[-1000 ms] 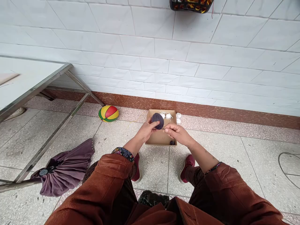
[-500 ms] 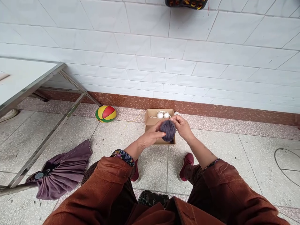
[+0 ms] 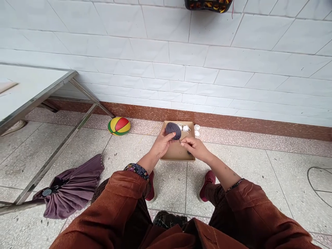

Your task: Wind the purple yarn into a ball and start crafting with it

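A dark grey-purple ball of yarn (image 3: 173, 130) is held in my left hand (image 3: 163, 142), the thumb pressed across its front. Just to its right, my right hand (image 3: 195, 148) is closed in a pinch on a dark strand of yarn (image 3: 180, 140) that runs from the ball. Beneath both hands an open cardboard box (image 3: 177, 155) lies on the floor. White yarn balls (image 3: 185, 128) sit in its far part, partly covered by the grey ball. Two more white balls (image 3: 197, 130) rest on the floor against the box's right side.
A yellow, red and green ball (image 3: 119, 126) lies by the wall. On the left stands a metal-framed table (image 3: 38, 93), with a folded purple umbrella (image 3: 74, 188) near its leg. A wire frame (image 3: 321, 185) is at the far right. A dark basket (image 3: 209, 5) shows at the top.
My left hand has turned the grey yarn ball and moved it left and away from me. My right hand has dropped lower, drawing a short strand beside the ball.
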A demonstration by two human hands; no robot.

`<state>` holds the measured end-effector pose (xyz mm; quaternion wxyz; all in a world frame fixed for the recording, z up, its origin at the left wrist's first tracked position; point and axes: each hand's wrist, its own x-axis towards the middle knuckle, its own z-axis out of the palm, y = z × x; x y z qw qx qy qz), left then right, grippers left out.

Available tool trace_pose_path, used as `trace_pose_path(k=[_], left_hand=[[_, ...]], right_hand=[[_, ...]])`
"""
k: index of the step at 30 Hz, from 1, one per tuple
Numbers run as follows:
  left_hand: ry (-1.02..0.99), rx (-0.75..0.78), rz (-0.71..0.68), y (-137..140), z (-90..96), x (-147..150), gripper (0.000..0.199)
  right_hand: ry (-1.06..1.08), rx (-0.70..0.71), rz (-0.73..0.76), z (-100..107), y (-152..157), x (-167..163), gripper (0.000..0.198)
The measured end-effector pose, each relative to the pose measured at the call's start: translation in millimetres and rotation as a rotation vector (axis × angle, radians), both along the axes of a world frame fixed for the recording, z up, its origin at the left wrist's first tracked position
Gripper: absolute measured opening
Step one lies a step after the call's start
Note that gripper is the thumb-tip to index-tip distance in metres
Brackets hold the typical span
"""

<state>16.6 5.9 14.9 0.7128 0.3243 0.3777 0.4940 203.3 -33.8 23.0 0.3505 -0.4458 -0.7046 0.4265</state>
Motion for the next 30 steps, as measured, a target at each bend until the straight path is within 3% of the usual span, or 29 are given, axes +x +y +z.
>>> trace_pose_path(k=[4,8,12,16,19,23,30], left_hand=[[0.233,0.014,-0.040,-1.0,-5.7,0.3,0.056],[0.345,0.091,-0.284,-7.5,-8.3,1.0,0.062],[0.233,0.145,-0.470,-13.9,-6.0,0.7,0.073],[0.032,0.153,-0.521,-18.5,0.8,0.3,0.078],[-0.100,0.083,-0.484,-19.7,7.1,0.1,0.071],[-0.183,0.011,-0.306,-13.3,8.2,-0.6,0.057],[-0.124,-0.063,-0.065,0.7,0.1,-5.9,0.051]], right_hand=[[0.106,-0.059,0.023,11.0,-0.9,1.8,0.029],[0.130,0.034,-0.133,9.3,9.4,11.1,0.029],[0.049,0.157,-0.278,-2.6,21.3,20.0,0.028],[-0.047,0.160,-0.335,-14.2,26.1,21.8,0.027],[-0.100,0.117,-0.317,-20.8,24.7,18.9,0.027],[-0.129,0.091,-0.224,-25.8,20.0,13.1,0.023],[-0.153,0.128,-0.083,-17.7,9.1,4.5,0.021]])
